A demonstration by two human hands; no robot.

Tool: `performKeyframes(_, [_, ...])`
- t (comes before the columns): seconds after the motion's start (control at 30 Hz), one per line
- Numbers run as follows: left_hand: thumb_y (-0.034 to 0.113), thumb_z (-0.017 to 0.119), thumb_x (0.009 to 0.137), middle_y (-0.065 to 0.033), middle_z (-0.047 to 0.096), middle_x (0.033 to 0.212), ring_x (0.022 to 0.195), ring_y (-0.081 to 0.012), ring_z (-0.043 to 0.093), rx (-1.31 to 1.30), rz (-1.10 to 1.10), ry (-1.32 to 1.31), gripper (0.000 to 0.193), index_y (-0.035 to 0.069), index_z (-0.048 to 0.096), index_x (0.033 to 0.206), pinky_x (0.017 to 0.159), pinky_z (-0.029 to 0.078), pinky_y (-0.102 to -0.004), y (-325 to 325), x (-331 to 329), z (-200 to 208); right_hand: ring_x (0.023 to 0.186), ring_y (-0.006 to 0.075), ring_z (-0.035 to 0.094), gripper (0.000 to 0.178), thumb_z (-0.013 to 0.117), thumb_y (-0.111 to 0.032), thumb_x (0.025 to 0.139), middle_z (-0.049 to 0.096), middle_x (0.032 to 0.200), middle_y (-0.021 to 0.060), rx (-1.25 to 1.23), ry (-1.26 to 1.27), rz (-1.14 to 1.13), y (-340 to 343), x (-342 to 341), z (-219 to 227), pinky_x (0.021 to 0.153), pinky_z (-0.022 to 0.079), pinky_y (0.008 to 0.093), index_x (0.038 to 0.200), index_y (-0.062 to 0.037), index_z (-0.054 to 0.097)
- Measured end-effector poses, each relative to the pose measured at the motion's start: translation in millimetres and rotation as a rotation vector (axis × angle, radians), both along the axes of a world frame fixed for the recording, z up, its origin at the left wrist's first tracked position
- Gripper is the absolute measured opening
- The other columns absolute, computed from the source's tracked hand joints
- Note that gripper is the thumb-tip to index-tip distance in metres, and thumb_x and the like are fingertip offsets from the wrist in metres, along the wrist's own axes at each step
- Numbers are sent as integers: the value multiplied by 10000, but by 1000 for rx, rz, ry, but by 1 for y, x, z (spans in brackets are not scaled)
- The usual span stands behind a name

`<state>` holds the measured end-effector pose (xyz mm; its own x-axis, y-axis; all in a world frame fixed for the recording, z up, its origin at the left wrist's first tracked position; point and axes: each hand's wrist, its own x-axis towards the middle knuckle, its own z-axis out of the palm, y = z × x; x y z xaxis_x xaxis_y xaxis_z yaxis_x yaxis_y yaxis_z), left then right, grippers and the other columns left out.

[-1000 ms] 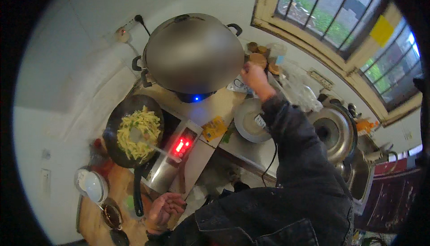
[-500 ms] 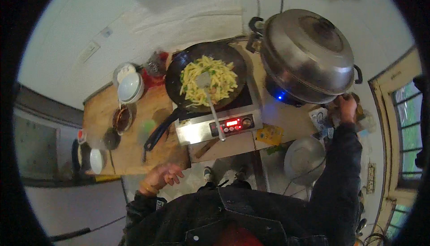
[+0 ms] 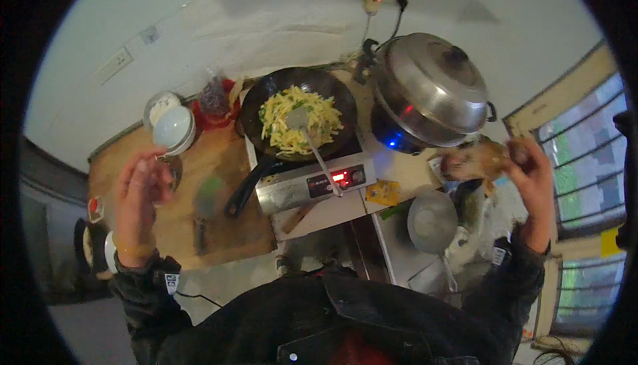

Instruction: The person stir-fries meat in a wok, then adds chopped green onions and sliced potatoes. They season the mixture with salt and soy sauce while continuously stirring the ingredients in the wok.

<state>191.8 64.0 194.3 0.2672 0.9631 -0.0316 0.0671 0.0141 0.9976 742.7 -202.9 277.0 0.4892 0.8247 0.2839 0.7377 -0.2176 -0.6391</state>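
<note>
My right hand (image 3: 533, 172) is raised at the right, its fingers closed on one end of a brownish, partly see-through container (image 3: 482, 160); motion blurs its exact kind. At the left, my left hand (image 3: 141, 182) hovers over the wooden board, fingers loosely apart and blurred, just below a stack of pale bowls (image 3: 175, 130). It partly hides a small dish behind it. Between the hands, a black wok (image 3: 256, 102) with yellow strips and green bits (image 3: 319, 109) sits on an induction cooker (image 3: 286, 195). A metal spatula (image 3: 319, 159) rests in it.
A large lidded steel pot (image 3: 432, 79) stands right of the wok on a lit base. Below it are a yellow packet (image 3: 382, 192) and a metal pan (image 3: 432, 222). A red bag (image 3: 216, 109) and the wooden board (image 3: 226, 232) are at the left; a barred window (image 3: 585, 152) is far right.
My right hand has lifted from beside the pot and now holds the brownish container. My left hand has moved left and up toward the bowls. The view has shifted.
</note>
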Motion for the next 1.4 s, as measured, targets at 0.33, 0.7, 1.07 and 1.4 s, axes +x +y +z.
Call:
performKeyframes(0.33, [190, 812, 753, -181, 643, 1169, 1057, -262, 637, 625, -764, 188, 742, -12, 459, 1374, 925, 496, -347, 28, 62, 28, 900, 68, 549, 435, 724, 19, 760, 626, 1033, -6, -160, 209, 638, 185, -250, 31, 788, 446, 214, 1180, -58, 643])
performKeyframes(0.7, [109, 781, 797, -60, 636, 1187, 1055, -143, 593, 321, -816, 26, 651, 25, 478, 1367, 929, 471, -307, 65, 4, 4, 942, 85, 620, 340, 679, 102, 829, 648, 1010, 26, -9, 442, 813, 240, -291, 8, 822, 508, 227, 1149, -7, 641])
performKeyframes(1.07, [169, 740, 868, -18, 628, 1148, 1016, -92, 562, 66, -647, -130, 563, 37, 491, 1355, 900, 476, -283, 64, 33, -21, 870, 182, 644, 289, 761, -72, 804, 637, 960, 72, 531, -468, 576, 272, -286, -35, 725, 520, 293, 1069, -60, 648])
performKeyframes(1.4, [262, 814, 782, -144, 640, 1130, 1046, -257, 608, 579, -433, 378, 715, 9, 454, 1346, 916, 472, -354, 99, 36, -55, 802, 314, 656, 271, 700, -240, 873, 660, 926, 127, 181, -220, 446, 227, -202, -113, 700, 531, 411, 1058, -53, 632])
